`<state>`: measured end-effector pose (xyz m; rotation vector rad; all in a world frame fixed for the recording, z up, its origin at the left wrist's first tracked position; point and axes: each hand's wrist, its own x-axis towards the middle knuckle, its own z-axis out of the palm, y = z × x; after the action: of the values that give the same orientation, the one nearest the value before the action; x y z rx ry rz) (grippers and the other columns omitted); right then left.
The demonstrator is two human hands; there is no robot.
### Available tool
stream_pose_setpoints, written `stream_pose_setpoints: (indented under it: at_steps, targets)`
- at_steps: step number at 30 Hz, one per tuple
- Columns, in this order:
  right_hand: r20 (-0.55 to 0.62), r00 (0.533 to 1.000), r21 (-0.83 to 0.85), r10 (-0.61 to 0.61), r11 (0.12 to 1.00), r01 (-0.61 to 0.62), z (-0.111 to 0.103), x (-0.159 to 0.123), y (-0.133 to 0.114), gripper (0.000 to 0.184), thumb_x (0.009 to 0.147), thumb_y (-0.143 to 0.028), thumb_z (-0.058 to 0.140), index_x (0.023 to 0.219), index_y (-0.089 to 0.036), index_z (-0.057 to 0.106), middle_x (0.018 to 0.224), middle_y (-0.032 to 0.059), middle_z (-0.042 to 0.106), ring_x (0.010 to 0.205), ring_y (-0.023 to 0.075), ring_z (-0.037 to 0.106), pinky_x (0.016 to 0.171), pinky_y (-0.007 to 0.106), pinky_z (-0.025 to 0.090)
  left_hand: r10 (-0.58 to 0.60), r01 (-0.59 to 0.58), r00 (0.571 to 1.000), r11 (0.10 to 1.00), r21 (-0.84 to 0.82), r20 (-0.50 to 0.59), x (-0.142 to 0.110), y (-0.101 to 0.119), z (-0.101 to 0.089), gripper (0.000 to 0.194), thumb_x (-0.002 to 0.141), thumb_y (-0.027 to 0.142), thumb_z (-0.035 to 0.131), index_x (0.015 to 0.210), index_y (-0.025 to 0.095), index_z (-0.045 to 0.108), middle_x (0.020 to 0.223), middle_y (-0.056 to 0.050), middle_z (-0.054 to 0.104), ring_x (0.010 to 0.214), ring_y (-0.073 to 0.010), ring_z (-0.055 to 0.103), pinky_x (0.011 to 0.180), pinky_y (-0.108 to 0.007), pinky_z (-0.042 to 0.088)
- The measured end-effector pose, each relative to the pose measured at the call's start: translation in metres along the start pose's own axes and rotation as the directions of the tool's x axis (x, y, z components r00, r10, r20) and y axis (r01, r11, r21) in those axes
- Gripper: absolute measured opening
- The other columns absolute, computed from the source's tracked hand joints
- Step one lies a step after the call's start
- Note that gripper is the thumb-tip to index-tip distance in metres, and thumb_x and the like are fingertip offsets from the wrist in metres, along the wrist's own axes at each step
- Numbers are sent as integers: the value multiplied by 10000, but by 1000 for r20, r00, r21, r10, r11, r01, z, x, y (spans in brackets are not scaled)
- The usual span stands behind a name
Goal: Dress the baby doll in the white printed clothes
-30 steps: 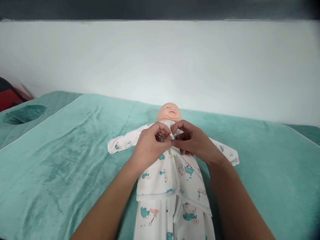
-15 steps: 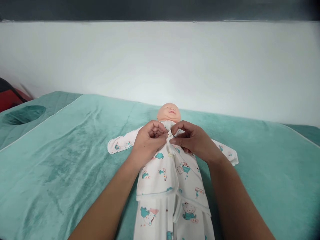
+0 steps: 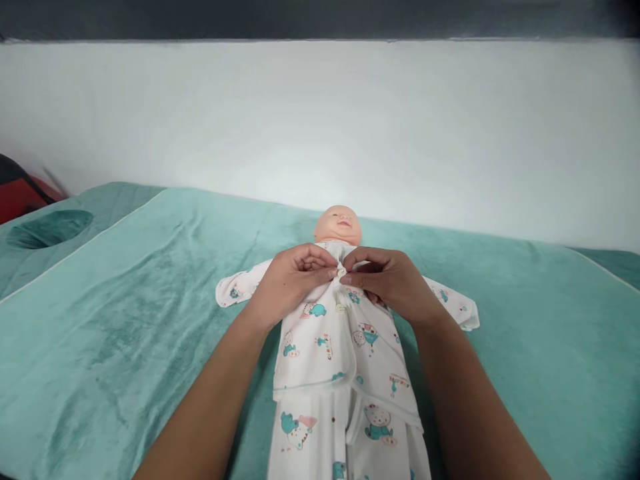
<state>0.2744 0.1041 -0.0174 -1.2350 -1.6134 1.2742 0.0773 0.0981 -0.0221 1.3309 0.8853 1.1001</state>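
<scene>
A baby doll (image 3: 338, 225) lies on its back, dressed in a white printed baby shirt (image 3: 320, 347) and matching white trousers (image 3: 305, 447). My left hand (image 3: 295, 277) pinches the shirt's front edge at the upper chest between thumb and forefinger. Facing it, my right hand (image 3: 390, 280) pinches the other side of the same front opening. Between my fingertips shows a small pale button (image 3: 341, 272). Lower on the front sits another pale yellowish button (image 3: 341, 307). Both sleeves stretch out sideways, with the doll's hands hidden inside.
A green plush cover (image 3: 150, 320) lies under the doll, over a padded bed with a round hole (image 3: 50, 229) at the left. Behind stands a white wall (image 3: 320, 127). A red and black object (image 3: 23, 190) is at the far left edge.
My fingers have come closer together around the upper button, which now shows more plainly. The right hand's fingers have closed in on the cloth. The doll stays in place.
</scene>
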Motion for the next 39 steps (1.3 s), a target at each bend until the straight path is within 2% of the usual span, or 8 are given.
stream_pose_setpoints:
  at_steps: [4, 8, 17, 26, 29, 32, 35, 39]
  targets:
    - [-3, 1000, 6, -6, 1000, 6, 0, 0, 0, 256, 717, -388, 787, 816, -183, 671, 466, -68, 449, 408, 51, 357, 385, 181, 261, 6, -6, 1000, 992, 127, -1, -3, 4, -1, 125, 797, 290, 718, 862, 184, 704, 760, 11, 642, 683, -99, 555, 622, -216, 407]
    - [8, 1000, 19, -14, 1000, 14, 1, -1, -1, 257, 721, -386, 785, 819, -180, 667, 491, -62, 471, 416, 48, 360, 389, 181, 258, 0, -6, 1000, 976, 220, 23, -5, 8, -1, 168, 831, 342, 674, 883, 188, 719, 712, 16, 591, 616, -93, 490, 563, -222, 369]
    - [27, 999, -21, -24, 999, 25, -1, -1, -1, 255, 745, -403, 769, 819, -184, 661, 487, -67, 457, 413, 49, 353, 384, 184, 252, -4, 8, 1000, 986, 166, -23, -3, 3, 5, 149, 841, 347, 665, 852, 199, 680, 642, 51, 514, 520, -59, 402, 514, -204, 331]
    - [57, 995, 33, -86, 996, 84, -2, -1, 0, 211, 772, -366, 758, 809, -185, 657, 469, -71, 435, 404, 47, 339, 386, 186, 249, 10, -10, 1000, 997, 76, 0, -3, 1, 5, 166, 835, 353, 686, 876, 194, 666, 727, 21, 565, 628, -86, 481, 564, -205, 364]
    - [51, 994, 48, -92, 995, 90, -2, 0, 3, 210, 774, -365, 758, 810, -187, 653, 459, -77, 420, 402, 46, 330, 382, 183, 239, 16, -15, 1000, 994, 111, -7, -3, 0, 6, 151, 860, 353, 655, 870, 202, 654, 652, 43, 503, 536, -68, 417, 505, -206, 328]
    - [39, 995, 68, -88, 994, 86, -1, 2, 6, 218, 768, -365, 762, 816, -188, 643, 456, -78, 426, 400, 49, 345, 380, 182, 238, 135, -123, 990, 964, 234, -36, -2, -2, 5, 105, 857, 312, 659, 852, 207, 667, 695, 29, 541, 577, -82, 470, 532, -222, 368]
    - [36, 995, 68, -92, 994, 89, -1, 2, 7, 222, 770, -365, 759, 819, -188, 635, 457, -78, 436, 400, 53, 365, 384, 184, 247, 327, -303, 945, 882, 361, -5, -1, -4, 3, 52, 835, 252, 686, 838, 205, 709, 873, -17, 645, 755, -116, 578, 637, -239, 436]
    - [31, 995, 38, -94, 995, 93, 0, 1, 5, 201, 791, -354, 736, 834, -187, 632, 470, -81, 430, 406, 51, 357, 390, 185, 244, 446, -417, 893, 772, 480, 58, -2, -4, 3, 62, 867, 231, 650, 867, 209, 708, 867, -14, 666, 754, -114, 589, 636, -237, 443]
